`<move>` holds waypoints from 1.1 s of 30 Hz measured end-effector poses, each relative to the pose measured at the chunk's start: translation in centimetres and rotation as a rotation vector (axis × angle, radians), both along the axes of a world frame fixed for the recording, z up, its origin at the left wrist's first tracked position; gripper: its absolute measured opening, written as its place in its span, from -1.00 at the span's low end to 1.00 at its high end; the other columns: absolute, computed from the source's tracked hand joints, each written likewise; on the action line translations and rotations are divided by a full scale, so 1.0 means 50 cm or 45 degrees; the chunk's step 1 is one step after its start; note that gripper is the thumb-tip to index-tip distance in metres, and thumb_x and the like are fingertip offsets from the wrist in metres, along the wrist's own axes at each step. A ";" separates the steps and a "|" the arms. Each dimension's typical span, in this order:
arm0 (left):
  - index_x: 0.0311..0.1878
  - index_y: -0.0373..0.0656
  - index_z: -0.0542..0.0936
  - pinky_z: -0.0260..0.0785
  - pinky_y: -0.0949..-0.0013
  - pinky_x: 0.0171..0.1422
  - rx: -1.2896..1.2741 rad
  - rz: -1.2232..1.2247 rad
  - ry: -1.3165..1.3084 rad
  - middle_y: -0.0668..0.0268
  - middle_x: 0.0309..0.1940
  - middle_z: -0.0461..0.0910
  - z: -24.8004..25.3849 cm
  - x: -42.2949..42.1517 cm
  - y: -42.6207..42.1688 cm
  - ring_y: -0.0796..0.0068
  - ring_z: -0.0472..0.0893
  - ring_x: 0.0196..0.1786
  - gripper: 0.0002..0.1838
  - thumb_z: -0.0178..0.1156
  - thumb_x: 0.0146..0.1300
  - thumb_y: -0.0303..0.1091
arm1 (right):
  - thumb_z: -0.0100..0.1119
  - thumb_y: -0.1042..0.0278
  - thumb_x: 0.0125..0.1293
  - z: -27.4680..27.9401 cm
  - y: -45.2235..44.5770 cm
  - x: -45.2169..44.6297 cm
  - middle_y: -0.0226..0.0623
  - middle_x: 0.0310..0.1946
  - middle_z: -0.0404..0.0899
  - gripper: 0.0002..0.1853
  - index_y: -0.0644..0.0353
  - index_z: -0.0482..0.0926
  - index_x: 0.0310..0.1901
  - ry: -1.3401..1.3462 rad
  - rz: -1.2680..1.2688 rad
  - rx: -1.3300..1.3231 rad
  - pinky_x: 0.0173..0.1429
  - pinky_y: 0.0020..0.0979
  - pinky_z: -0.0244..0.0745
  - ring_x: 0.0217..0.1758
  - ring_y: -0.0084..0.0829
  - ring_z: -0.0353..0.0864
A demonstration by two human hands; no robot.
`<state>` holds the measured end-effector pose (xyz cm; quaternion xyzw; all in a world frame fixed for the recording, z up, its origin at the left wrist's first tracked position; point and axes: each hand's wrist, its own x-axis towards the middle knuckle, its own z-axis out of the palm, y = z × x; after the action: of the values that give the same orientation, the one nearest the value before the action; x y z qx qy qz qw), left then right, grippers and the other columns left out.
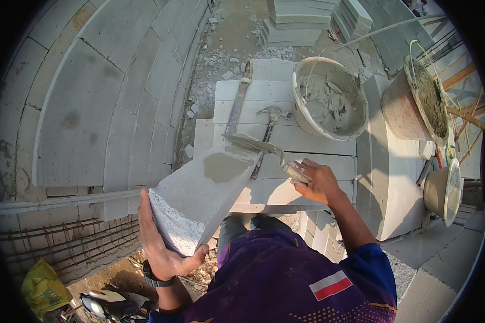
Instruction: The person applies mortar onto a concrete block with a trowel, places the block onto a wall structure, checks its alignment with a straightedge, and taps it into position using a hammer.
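My left hand [164, 258] is wrapped round the near, rough end of a pale grey block [191, 185], which slants away from me. A patch of wet grey mortar [221, 167] lies on the block's upper face near its far end. My right hand [318, 182] grips the wooden handle of a trowel [253, 144], whose blade is at the block's far edge. Just beyond, a hammer [273, 116] and a saw [238, 105] rest on stacked blocks [301, 141]. Part of the hammer's handle is hidden behind the trowel.
A bucket of mortar [331, 99] stands on the stack at the right. Farther right are a second bucket [415, 102] and a smaller one [441, 192]. A block wall [92, 113] rises at the left, above a rebar grid [75, 242]. More blocks [296, 21] are piled beyond rubble.
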<state>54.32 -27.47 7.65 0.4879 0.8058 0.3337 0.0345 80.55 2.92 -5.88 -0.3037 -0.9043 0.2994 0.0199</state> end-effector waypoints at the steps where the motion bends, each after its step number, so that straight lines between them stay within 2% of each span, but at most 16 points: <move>1: 0.66 -0.47 0.03 0.25 -0.09 0.54 -0.004 0.002 0.003 -0.33 0.46 0.28 0.002 0.001 0.002 -0.18 0.43 0.46 0.48 0.46 -0.16 0.37 | 0.39 0.10 0.15 0.007 -0.011 0.003 -0.06 0.06 0.70 -0.39 0.15 0.69 0.25 0.048 0.030 0.023 0.06 -0.12 0.68 0.02 -0.01 0.75; 3: 0.65 -0.47 0.04 0.26 -0.09 0.55 -0.007 0.008 -0.004 -0.32 0.46 0.29 0.006 0.002 0.006 -0.18 0.43 0.46 0.48 0.46 -0.16 0.36 | 0.35 0.09 0.16 0.022 -0.034 0.009 -0.18 -0.08 0.67 -0.39 0.13 0.67 0.26 0.149 0.080 0.067 -0.07 -0.11 0.66 -0.14 -0.07 0.74; 9: 0.65 -0.48 0.04 0.26 -0.08 0.55 0.000 -0.026 -0.013 -0.32 0.47 0.29 0.009 -0.003 0.024 -0.16 0.42 0.48 0.47 0.45 -0.13 0.38 | 0.41 0.18 0.13 0.091 -0.104 0.026 -0.25 -0.16 0.66 -0.40 0.21 0.67 0.23 0.234 0.126 0.191 -0.25 -0.21 0.61 -0.25 -0.18 0.71; 13: 0.65 -0.49 0.04 0.23 -0.09 0.56 -0.016 -0.049 0.003 -0.32 0.49 0.27 0.021 -0.006 0.042 -0.16 0.40 0.50 0.47 0.43 -0.09 0.43 | 0.50 0.26 0.12 0.115 -0.091 0.072 -0.19 -0.25 0.62 -0.38 0.21 0.66 0.26 0.641 0.000 -0.019 -0.29 -0.27 0.56 -0.37 -0.19 0.63; 14: 0.65 -0.49 0.04 0.22 -0.09 0.57 -0.011 -0.059 0.010 -0.32 0.50 0.26 0.022 -0.005 0.047 -0.16 0.39 0.51 0.47 0.43 -0.08 0.45 | 0.51 0.32 0.13 0.142 -0.074 0.087 -0.14 -0.27 0.63 -0.38 0.21 0.65 0.28 0.638 -0.084 -0.008 -0.28 -0.28 0.54 -0.36 -0.16 0.63; 15: 0.65 -0.49 0.04 0.21 -0.09 0.58 -0.015 -0.063 0.005 -0.32 0.51 0.25 0.023 -0.001 0.048 -0.16 0.38 0.51 0.47 0.42 -0.07 0.46 | 0.48 0.38 0.13 0.177 -0.053 0.110 -0.10 -0.25 0.64 -0.42 0.24 0.66 0.24 0.451 -0.214 0.022 -0.21 -0.26 0.56 -0.31 -0.09 0.66; 17: 0.65 -0.50 0.04 0.19 -0.09 0.59 -0.029 -0.064 0.012 -0.32 0.52 0.24 0.027 -0.002 0.046 -0.17 0.37 0.52 0.47 0.41 -0.06 0.47 | 0.44 0.39 0.14 0.206 0.003 0.148 -0.04 -0.23 0.64 -0.48 0.26 0.68 0.18 0.391 -0.410 0.139 -0.14 -0.20 0.58 -0.26 -0.01 0.67; 18: 0.62 -0.53 0.09 0.43 -0.17 0.33 0.035 -0.124 0.161 -0.39 0.29 0.41 0.029 -0.008 0.053 -0.32 0.58 0.26 0.41 0.45 -0.03 0.39 | 0.43 0.38 0.14 0.215 0.032 0.162 0.00 -0.21 0.66 -0.49 0.26 0.69 0.18 0.308 -0.470 0.237 -0.08 -0.15 0.60 -0.20 0.01 0.70; 19: 0.62 -0.53 0.09 0.42 -0.17 0.34 0.050 -0.117 0.159 -0.39 0.30 0.41 0.027 -0.009 0.056 -0.32 0.57 0.27 0.40 0.44 -0.03 0.39 | 0.41 0.37 0.14 0.225 0.059 0.170 0.04 -0.18 0.68 -0.50 0.26 0.69 0.17 0.221 -0.529 0.331 -0.02 -0.11 0.61 -0.15 0.04 0.72; 22: 0.62 -0.53 0.09 0.39 -0.18 0.38 0.069 -0.107 0.142 -0.40 0.35 0.38 0.019 -0.003 0.042 -0.33 0.54 0.31 0.40 0.43 -0.02 0.39 | 0.39 0.30 0.14 0.217 0.155 0.163 0.09 -0.11 0.71 -0.51 0.26 0.71 0.13 -0.274 -0.513 0.468 0.08 -0.06 0.64 -0.05 0.06 0.74; 25: 0.62 -0.54 0.09 0.36 -0.19 0.42 0.071 -0.095 0.111 -0.42 0.39 0.34 0.017 -0.002 0.036 -0.35 0.51 0.36 0.41 0.43 -0.02 0.41 | 0.39 0.17 0.14 0.228 0.216 0.105 0.05 -0.12 0.72 -0.51 0.29 0.70 0.06 -0.724 -0.388 0.364 0.16 -0.08 0.64 -0.02 0.07 0.74; 27: 0.62 -0.54 0.09 0.34 -0.20 0.44 0.062 -0.077 0.063 -0.43 0.42 0.31 0.016 0.001 0.029 -0.35 0.48 0.39 0.41 0.43 -0.01 0.41 | 0.41 0.15 0.11 0.221 0.235 0.100 0.03 -0.13 0.72 -0.52 0.27 0.71 0.03 -0.693 -0.266 0.404 0.20 -0.10 0.63 0.01 0.05 0.73; 30: 0.64 -0.50 0.05 0.19 -0.09 0.59 -0.002 -0.021 0.090 -0.33 0.53 0.23 0.010 0.004 0.016 -0.20 0.37 0.52 0.45 0.43 -0.10 0.39 | 0.42 0.16 0.08 0.239 0.237 0.093 0.04 -0.13 0.73 -0.60 0.24 0.72 -0.09 -0.573 -0.137 0.379 0.24 -0.08 0.61 0.06 0.03 0.73; 31: 0.63 -0.52 0.06 0.25 -0.11 0.53 0.016 -0.034 0.114 -0.35 0.48 0.27 0.011 0.005 0.018 -0.24 0.42 0.46 0.43 0.44 -0.08 0.38 | 0.43 0.17 0.08 0.253 0.240 0.093 0.05 -0.12 0.73 -0.64 0.23 0.72 -0.15 -0.524 -0.109 0.366 0.25 -0.07 0.60 0.08 0.03 0.73; 32: 0.62 -0.53 0.08 0.31 -0.14 0.47 0.035 -0.047 0.137 -0.38 0.43 0.32 0.013 0.004 0.021 -0.28 0.47 0.40 0.42 0.44 -0.06 0.37 | 0.45 0.14 0.05 0.247 0.255 0.093 0.10 -0.14 0.74 -0.58 0.27 0.75 -0.13 -0.510 -0.084 0.375 0.25 -0.06 0.60 0.08 0.07 0.72; 33: 0.61 -0.54 0.09 0.37 -0.17 0.41 0.052 -0.060 0.161 -0.41 0.38 0.36 0.015 0.004 0.022 -0.33 0.52 0.35 0.40 0.45 -0.04 0.37 | 0.45 0.15 0.07 0.256 0.267 0.088 0.04 -0.23 0.74 -0.58 0.29 0.76 -0.12 -0.546 -0.049 0.294 0.14 -0.10 0.63 -0.03 0.03 0.74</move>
<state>54.54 -26.35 8.38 0.5276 0.7877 0.3176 -0.0185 84.92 16.28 6.91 -0.3732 -0.9101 0.1223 -0.1323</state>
